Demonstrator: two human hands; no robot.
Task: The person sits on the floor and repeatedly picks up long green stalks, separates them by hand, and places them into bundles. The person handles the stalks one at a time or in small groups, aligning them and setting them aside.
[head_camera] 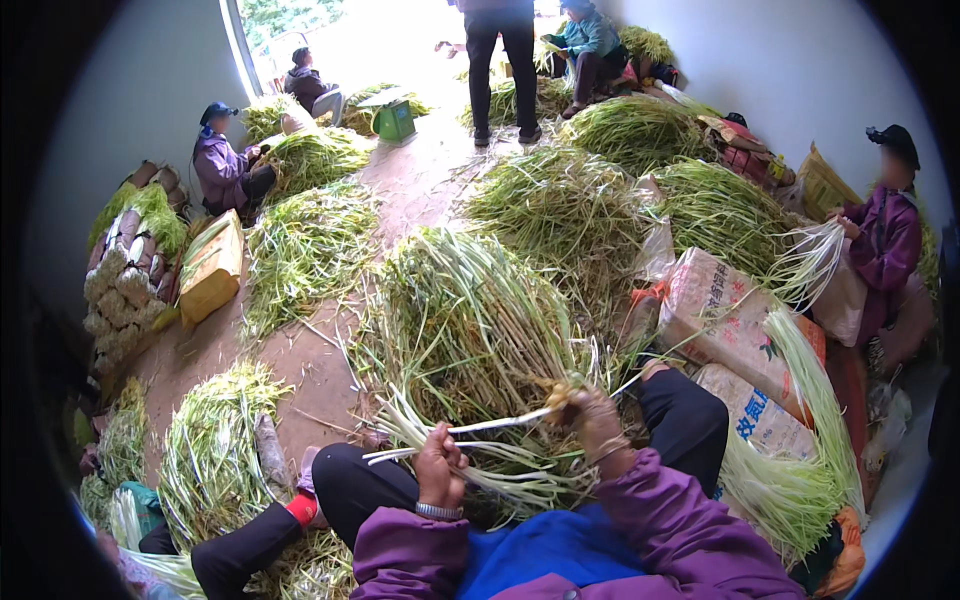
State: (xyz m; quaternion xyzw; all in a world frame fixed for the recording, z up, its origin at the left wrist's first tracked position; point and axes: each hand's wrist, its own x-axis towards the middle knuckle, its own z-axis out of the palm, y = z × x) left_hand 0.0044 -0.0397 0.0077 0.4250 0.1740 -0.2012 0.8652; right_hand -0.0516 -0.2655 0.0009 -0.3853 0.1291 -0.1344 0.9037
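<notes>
My left hand, with a metal watch band at the wrist, grips a bunch of slim white stalks above my lap. Their pale green ends fan out to the right. My right hand is closed around the yellowed, withered end of one stalk, which stretches across to the left hand. Its fingers are partly hidden by the withered leaves. Directly beyond both hands rises a large heap of untrimmed green stalks with brownish lower parts.
Stuffed woven sacks bearing writing lie to my right, with peeled pale stalks over them. More green heaps line the floor. People sit along both walls; one person stands ahead. A green scale stands near the doorway.
</notes>
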